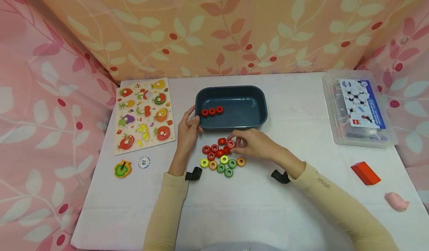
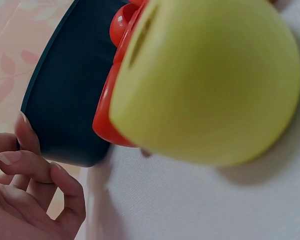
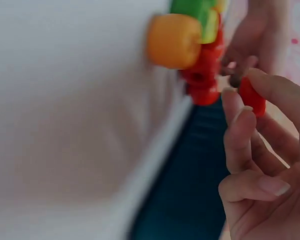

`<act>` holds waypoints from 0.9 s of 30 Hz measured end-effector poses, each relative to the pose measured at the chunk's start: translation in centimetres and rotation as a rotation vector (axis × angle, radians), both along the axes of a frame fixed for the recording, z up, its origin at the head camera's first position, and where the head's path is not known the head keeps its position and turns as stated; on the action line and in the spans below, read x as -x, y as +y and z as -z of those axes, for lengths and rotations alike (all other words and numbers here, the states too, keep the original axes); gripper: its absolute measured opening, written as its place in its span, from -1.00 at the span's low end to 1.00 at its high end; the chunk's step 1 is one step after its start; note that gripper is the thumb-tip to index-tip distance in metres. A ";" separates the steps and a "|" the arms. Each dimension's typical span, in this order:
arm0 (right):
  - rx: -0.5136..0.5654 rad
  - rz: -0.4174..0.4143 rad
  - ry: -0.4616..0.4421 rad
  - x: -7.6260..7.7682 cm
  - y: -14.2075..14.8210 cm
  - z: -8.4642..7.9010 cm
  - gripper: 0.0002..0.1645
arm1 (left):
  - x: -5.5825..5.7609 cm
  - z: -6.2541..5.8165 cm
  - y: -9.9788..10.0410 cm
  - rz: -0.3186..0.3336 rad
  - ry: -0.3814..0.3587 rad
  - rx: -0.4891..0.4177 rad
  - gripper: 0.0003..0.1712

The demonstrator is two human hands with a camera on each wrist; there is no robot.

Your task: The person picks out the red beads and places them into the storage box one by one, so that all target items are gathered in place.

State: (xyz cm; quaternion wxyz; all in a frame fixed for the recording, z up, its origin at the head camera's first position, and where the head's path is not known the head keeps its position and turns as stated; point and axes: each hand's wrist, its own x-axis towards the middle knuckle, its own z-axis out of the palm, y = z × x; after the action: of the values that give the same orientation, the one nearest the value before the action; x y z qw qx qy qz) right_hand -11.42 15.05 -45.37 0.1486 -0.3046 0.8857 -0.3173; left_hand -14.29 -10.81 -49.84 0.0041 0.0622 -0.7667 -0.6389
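A dark blue rectangular tray (image 1: 234, 126) stands on the white table. My left hand (image 1: 187, 130) rests at its left front corner, fingers relaxed; in the left wrist view, fingertips (image 2: 24, 125) meet the tray's outer wall. Three red beads (image 1: 212, 112) lie in a row inside the tray at the left. In front of it, my right hand (image 1: 256, 143) pinches a red ring-shaped bead (image 3: 252, 97) between thumb and forefinger. Close beside that hand are several red beads (image 1: 211, 156). Nearer me lie green beads (image 1: 228, 172), yellow beads (image 1: 204, 163) and orange beads (image 1: 241, 161).
A wooden fruit puzzle board (image 1: 147, 115) lies to the left, with a tree piece (image 1: 123, 168) and a round token (image 1: 144, 162) in front. On the right are a clear plastic box (image 1: 360, 105), an orange-red block (image 1: 366, 173) and a pink pig figure (image 1: 397, 201). Patterned curtains surround the table.
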 end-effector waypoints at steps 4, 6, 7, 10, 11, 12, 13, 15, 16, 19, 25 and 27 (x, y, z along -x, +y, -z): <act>0.045 0.019 0.032 0.8 -0.3 -1.5 -0.59 | 0.0 0.0 -0.1 -0.002 0.003 -0.007 -0.51; 0.088 0.043 0.039 1.6 -0.3 -1.7 -0.59 | 0.0 0.0 -0.1 0.000 0.005 -0.004 -0.51; 0.108 0.060 0.038 2.0 -0.2 -1.7 -0.59 | 0.0 0.0 -0.1 0.003 0.007 -0.002 -0.51; 0.160 0.121 0.022 3.4 0.0 -1.3 -0.59 | 0.1 0.1 -0.1 0.009 0.016 0.003 -0.51; 0.171 0.146 0.015 3.8 0.1 -1.1 -0.59 | 0.1 0.2 0.0 0.012 0.015 0.005 -0.51; 0.175 0.170 0.007 4.3 0.1 -1.0 -0.60 | 0.1 0.2 0.0 0.014 0.015 0.003 -0.50; 0.168 0.195 0.003 4.7 0.1 -0.8 -0.60 | 0.1 0.3 0.0 0.014 0.013 0.005 -0.50; 0.152 0.232 -0.011 5.5 0.0 -0.6 -0.61 | 0.1 0.3 0.1 0.012 0.011 0.010 -0.50; 0.142 0.249 -0.024 5.9 -0.1 -0.5 -0.61 | 0.1 0.3 0.1 0.009 0.010 0.013 -0.50; 0.086 0.273 -0.051 6.9 -0.5 0.0 -0.62 | 0.1 0.3 0.0 0.004 0.011 0.021 -0.50; -0.027 0.329 -0.065 8.1 -2.0 1.0 -0.62 | 0.1 0.2 -0.2 0.013 0.014 0.015 -0.50; -0.039 0.355 -0.064 8.4 -2.5 1.2 -0.62 | 0.2 0.2 -0.2 0.015 0.014 0.014 -0.50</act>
State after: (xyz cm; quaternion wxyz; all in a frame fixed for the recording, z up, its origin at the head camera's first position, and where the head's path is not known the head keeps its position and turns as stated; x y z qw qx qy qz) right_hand -19.80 12.56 -46.56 0.1243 -0.1302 0.9264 -0.3307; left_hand -14.44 -11.03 -50.04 0.0052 0.0521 -0.7716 -0.6340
